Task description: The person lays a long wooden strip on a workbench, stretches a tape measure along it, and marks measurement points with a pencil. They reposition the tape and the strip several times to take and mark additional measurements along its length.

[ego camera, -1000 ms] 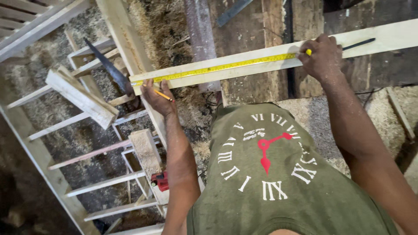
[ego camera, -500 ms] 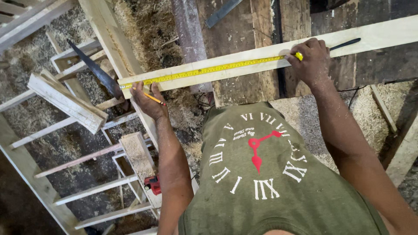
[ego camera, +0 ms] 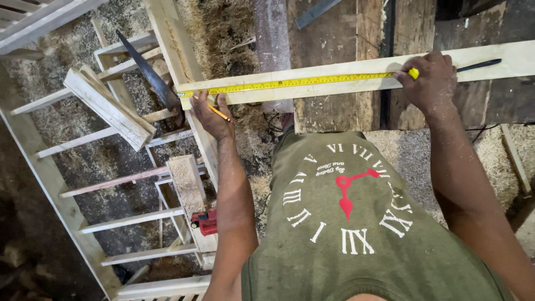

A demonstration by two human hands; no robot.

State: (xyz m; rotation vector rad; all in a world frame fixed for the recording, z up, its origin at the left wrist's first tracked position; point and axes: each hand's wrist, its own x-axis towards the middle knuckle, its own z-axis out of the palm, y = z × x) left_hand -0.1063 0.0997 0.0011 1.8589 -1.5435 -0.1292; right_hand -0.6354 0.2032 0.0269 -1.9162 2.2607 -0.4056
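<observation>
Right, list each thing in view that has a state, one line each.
Tape measure: pulled out flat along the plank.
Plank: lying across the bench.
Pencil: in the left hand, tip near the tape's end.
Right hand: pressing the tape case onto the plank.
Saw: lying on the wooden frame.

This is a rough carpentry workshop. Sawdust (ego camera: 67,134) and shavings cover the floor below the left hand (ego camera: 214,114). Just left of that hand lie a handsaw (ego camera: 147,69) and unfinished slatted wooden frames (ego camera: 111,217), and a pale plank (ego camera: 334,75) with a yellow measuring tape (ego camera: 290,83) spans a worn bench between both hands.
</observation>
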